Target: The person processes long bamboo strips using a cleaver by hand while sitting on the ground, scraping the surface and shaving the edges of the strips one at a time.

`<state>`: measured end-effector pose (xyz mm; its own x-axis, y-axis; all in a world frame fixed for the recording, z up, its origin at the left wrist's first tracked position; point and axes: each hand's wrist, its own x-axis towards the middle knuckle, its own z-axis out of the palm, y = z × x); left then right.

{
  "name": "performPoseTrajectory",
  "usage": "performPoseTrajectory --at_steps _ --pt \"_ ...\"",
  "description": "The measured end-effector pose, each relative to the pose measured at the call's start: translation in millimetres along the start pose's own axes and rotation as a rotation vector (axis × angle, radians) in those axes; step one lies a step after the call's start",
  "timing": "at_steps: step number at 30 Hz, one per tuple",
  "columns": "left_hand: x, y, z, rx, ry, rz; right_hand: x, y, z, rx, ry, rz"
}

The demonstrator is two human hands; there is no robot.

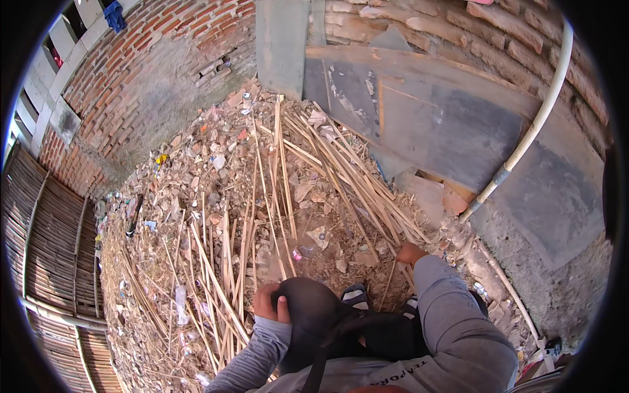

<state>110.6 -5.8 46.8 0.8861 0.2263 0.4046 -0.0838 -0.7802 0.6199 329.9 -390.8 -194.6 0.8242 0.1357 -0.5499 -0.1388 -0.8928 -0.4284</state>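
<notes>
I squat with my left hand (270, 304) resting on my dark-clad left knee (308, 302), its thumb apart from the fingers and nothing in it. Out to the right, my right hand (411, 253) is low at the near end of a bundle of split bamboo strips (354, 180). Its fingers are closed at the top of a thin bamboo strip (389, 283) that slants down toward my sandals (356, 296); the exact grip is partly hidden. More loose strips (226, 262) lie lengthwise to the left, some running close beside my left hand.
Rubble and litter (196, 164) cover the ground ahead. A brick wall (164, 72) stands at the back left, and dark boards (452, 124) lean at the right. A pale pole (534, 128) slants across them. Along the left side runs a bamboo-slat panel (46, 242).
</notes>
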Motion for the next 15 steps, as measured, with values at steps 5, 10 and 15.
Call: performPoseTrajectory --at_steps 5,10,15 --pt "-1 2 -1 -0.007 0.003 -0.034 -10 -16 -21 -0.043 -0.090 0.024" --pt "-4 4 -4 -0.017 0.044 -0.007 -36 -27 -39 -0.054 0.086 -0.124" --pt "-5 9 -4 -0.018 0.086 0.015 -70 -62 -77 0.096 0.230 -0.202"
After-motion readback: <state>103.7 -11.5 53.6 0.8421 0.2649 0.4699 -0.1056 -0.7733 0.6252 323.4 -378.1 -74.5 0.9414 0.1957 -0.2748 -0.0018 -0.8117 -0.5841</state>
